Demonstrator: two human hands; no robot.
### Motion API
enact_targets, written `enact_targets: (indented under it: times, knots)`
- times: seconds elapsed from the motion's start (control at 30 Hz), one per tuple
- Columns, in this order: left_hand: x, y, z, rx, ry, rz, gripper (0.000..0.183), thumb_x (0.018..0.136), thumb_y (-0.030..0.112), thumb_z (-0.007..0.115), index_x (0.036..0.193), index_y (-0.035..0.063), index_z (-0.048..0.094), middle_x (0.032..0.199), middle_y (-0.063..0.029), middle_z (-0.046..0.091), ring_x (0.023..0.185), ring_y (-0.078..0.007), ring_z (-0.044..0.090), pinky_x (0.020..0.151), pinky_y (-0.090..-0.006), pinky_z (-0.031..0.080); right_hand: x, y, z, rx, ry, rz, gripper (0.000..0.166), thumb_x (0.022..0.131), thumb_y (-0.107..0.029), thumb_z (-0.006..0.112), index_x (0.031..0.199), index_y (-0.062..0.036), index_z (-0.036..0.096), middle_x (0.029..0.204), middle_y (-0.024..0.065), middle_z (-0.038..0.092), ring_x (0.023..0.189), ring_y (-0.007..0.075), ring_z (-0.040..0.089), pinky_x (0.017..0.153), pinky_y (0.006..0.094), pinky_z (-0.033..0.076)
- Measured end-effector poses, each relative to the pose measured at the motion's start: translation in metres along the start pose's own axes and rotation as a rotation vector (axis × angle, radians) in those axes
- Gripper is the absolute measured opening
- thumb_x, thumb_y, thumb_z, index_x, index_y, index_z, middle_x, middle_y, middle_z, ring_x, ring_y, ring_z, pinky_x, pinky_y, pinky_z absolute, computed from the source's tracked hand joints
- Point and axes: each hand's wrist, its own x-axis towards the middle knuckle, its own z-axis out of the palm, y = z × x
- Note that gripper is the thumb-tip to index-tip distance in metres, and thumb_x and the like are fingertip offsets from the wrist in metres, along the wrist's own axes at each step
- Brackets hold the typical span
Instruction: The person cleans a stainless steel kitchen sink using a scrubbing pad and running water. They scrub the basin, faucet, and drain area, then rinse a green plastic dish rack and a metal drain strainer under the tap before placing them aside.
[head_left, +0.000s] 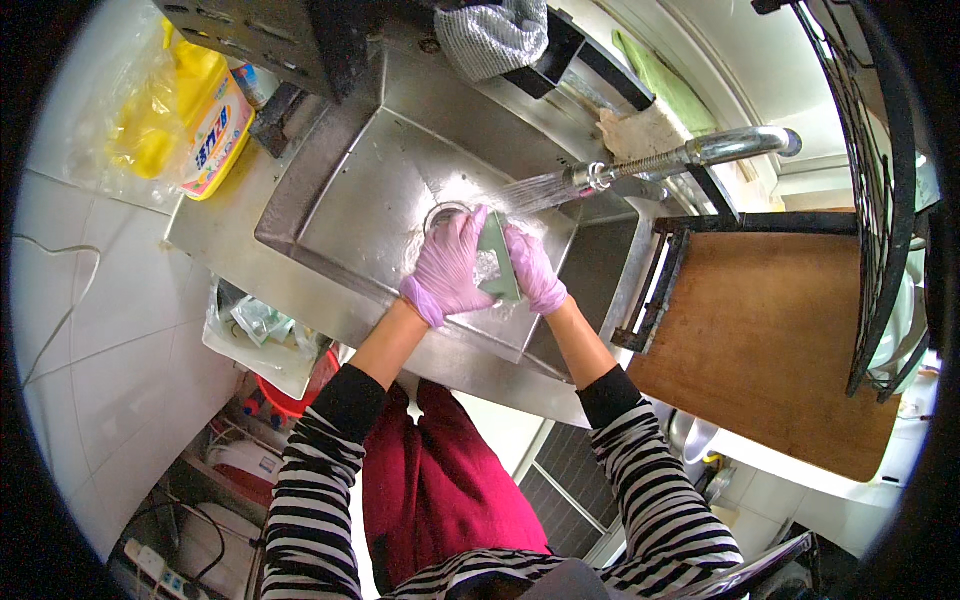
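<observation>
Both my hands wear thin pink-purple gloves and meet over the stainless steel sink (360, 187). Between them is a grey-green, flat-sided piece, apparently plastic (507, 259); whether it is a container or a lid cannot be told. My left hand (448, 266) spans it from the left, fingers at its far end and thumb near its close end. My right hand (534, 274) grips its right side. Water streams from the spray head of a pull-out faucet (589, 180) just beyond the piece. The drain (442, 215) is partly hidden behind my left fingers.
A yellow detergent jug (217, 127) in clear plastic stands on the left ledge. A silvery cloth (491, 37) hangs at the back. To the right are a wooden board (765, 337) and a black wire rack (874, 187). A white bin with plastic bags (259, 330) sits below left.
</observation>
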Motion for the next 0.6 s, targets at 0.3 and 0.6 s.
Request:
enact_targets:
  times: [0.3,0.6]
  knots:
    - [0.021,-0.001,0.011,0.173,-0.159,-0.087,0.117,0.045,0.041,0.081,0.136,0.0019,0.019,0.119,-0.018,0.042,0.109,-0.0335,0.044,0.096,-0.0413,0.036,0.003,-0.008,0.015,-0.023,0.256,0.005,0.031,0.086,-0.024,0.058,0.101,0.0025,0.056,0.087,0.0122,0.059,0.08,0.0212,0.054,0.074,0.0312,0.044]
    - [0.034,-0.028,0.018,-1.458,0.295,-0.539,0.015,0.082,0.013,0.065,0.095,0.0088,0.061,0.086,0.0028,0.06,0.078,-0.0058,0.053,0.072,-0.0213,0.045,0.019,-0.005,0.0,0.624,0.325,0.153,0.02,0.088,-0.017,0.059,0.105,-0.0054,0.058,0.093,-0.0014,0.061,0.081,0.0082,0.054,0.075,0.0246,0.044]
